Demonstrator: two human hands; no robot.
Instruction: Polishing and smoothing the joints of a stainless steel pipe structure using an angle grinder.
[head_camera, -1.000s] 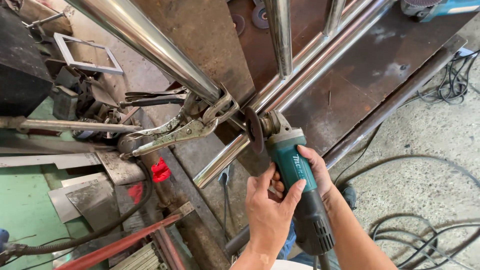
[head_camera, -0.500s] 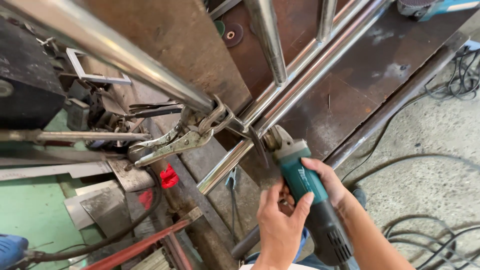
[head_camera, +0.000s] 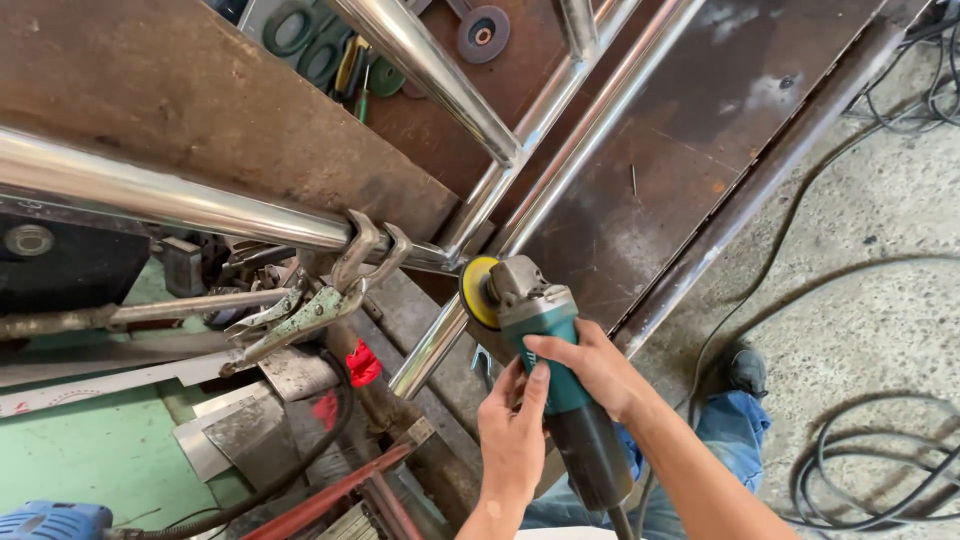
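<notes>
We grip a teal-bodied angle grinder with a yellow-backed disc (head_camera: 530, 330) in both hands: our right hand (head_camera: 590, 368) is clenched over the top of its body, and our left hand (head_camera: 512, 440) wraps the lower barrel from the side. The disc sits against the joint where the polished stainless steel tubes (head_camera: 440, 250) meet, above the rusty brown steel tabletop (head_camera: 690, 150). The tool looks dense and rigid, and we judge it would kick if held loosely, so the two-handed hold on the barrel suits it. Silver locking pliers (head_camera: 310, 300) clamp the horizontal tube just beside the joint. Black cables (head_camera: 880, 460) lie looped on the concrete floor (head_camera: 880, 250).
</notes>
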